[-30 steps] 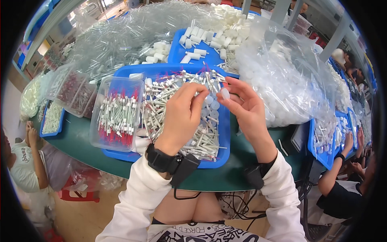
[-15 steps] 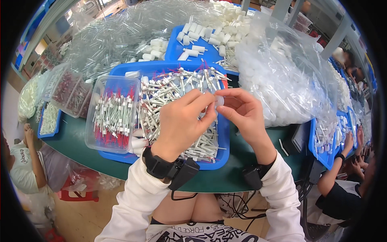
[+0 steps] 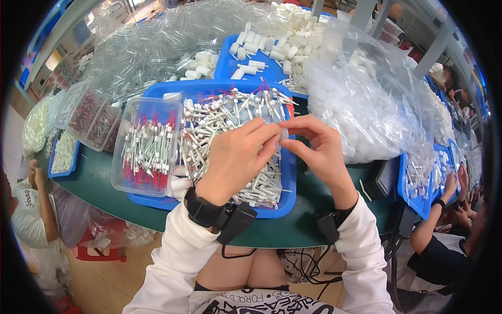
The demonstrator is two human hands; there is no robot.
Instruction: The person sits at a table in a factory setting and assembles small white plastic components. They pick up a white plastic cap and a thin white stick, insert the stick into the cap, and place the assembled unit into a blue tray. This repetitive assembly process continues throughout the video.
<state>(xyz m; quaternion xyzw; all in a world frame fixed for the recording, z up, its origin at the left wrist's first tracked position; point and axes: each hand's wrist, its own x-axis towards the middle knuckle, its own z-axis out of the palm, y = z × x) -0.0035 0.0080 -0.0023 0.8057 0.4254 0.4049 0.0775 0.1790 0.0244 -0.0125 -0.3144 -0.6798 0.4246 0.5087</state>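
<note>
My left hand [image 3: 238, 157] and my right hand [image 3: 316, 146] meet fingertip to fingertip over a blue tray [image 3: 285, 201]. Between the fingers of both sits a small white plastic piece [image 3: 284, 133]; its exact shape is hidden by the fingers. The tray under the hands holds a loose heap of several thin white tubes with red tips [image 3: 225, 118]. Left of the tray stands a clear plastic box [image 3: 149, 146] with more of these tubes laid in rows. Both wrists wear black bands with cables.
A second blue tray [image 3: 230, 60] with white caps lies behind. A big clear bag of white pieces [image 3: 366, 104] stands to the right, and a heap of clear tubes [image 3: 151, 47] at the back left. Another person's hands work at a blue tray [image 3: 418, 178] on the right.
My hands came together from slightly apart and moved toward me over the tray; the fingertips now close on the small white piece.
</note>
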